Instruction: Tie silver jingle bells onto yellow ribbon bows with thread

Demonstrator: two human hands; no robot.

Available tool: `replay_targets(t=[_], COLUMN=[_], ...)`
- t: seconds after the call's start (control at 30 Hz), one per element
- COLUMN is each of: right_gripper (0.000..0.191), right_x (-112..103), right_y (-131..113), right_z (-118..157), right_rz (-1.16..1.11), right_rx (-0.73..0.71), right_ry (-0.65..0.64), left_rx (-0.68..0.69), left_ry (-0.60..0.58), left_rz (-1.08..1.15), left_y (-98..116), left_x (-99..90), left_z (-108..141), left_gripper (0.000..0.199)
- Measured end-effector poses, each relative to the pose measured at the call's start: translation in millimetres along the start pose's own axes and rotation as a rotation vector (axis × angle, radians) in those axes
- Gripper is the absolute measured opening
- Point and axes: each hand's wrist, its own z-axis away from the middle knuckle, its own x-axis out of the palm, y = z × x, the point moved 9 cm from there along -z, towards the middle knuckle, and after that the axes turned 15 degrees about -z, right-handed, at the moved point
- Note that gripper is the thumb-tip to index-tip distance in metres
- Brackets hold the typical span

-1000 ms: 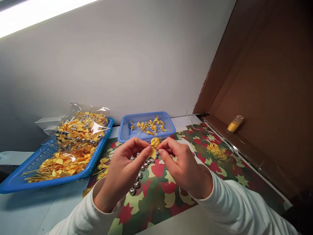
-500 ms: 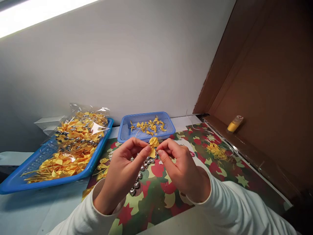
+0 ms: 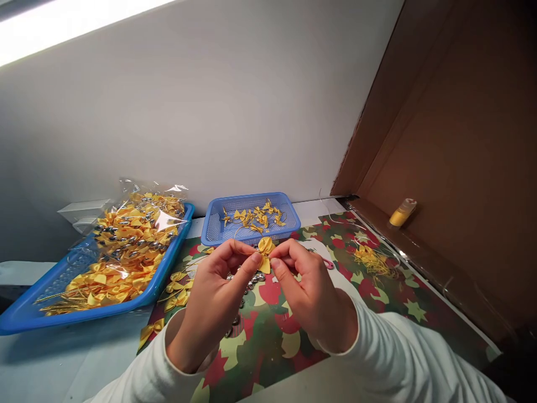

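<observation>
A yellow ribbon bow is pinched between my two hands at the middle of the head view, above the patterned mat. My left hand grips its left side between thumb and forefinger, and a thin cord loops up from those fingers. On the bow's right side, my right hand is closed, thumb against forefinger. Several silver bells lie on the mat below, partly covered by my left hand. More yellow bows rest just left of that hand. The knot of the held bow is partly hidden by my fingertips.
A small blue basket with several finished-looking bows stands behind my hands. At left, a larger blue basket carries loose bows and a clear bag of bows with bells. Yellow thread scraps and a yellow spool are at right.
Both hands have shifted only slightly, keeping hold of the bow. The bow is turned a little, and the left hand now covers more of the bells.
</observation>
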Motion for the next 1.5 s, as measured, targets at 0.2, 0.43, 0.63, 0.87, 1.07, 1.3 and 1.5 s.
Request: replay_targets(t=[0.2,0.43,0.63,0.87,1.07,1.3,1.5], right_gripper=[0.006,0.013,0.016,0.018,0.019,0.020,0.020], right_x=[3.7,5.0,6.7,5.6,7.1,8.6,8.2], right_y=[-4.0,-11.8,-14.3,-17.4,-19.2,-23.0,-24.4], right_z=[3.9,8.9,8.6,11.6,17.9,17.8,22.5], right_rz=[-0.029,-0.053,-0.052,0.018,0.107,0.110,0.141], right_rx=[-0.016,-0.153,-0.185,-0.248,-0.316,-0.356,-0.421], right_ry=[0.006,0.037,0.017,0.045,0.069,0.064,0.101], left_rx=[0.044,0.035,0.047,0.042,0.061,0.090,0.125], left_ry=[0.022,0.014,0.008,0.054,0.096,0.097,0.168], left_rz=[-0.019,-0.003,0.005,-0.008,-0.029,-0.055,-0.086], left_y=[3.2,3.2,4.8,-1.6,-5.4,-1.4,2.0], left_x=[-0.3,2.1,2.0,3.1,2.1,1.9,-1.3], left_z=[0.6,0.7,2.2,6.0,9.0,8.7,12.1], left_gripper=[0.015,0.014,0.013,0.012,0.013,0.011,0.009])
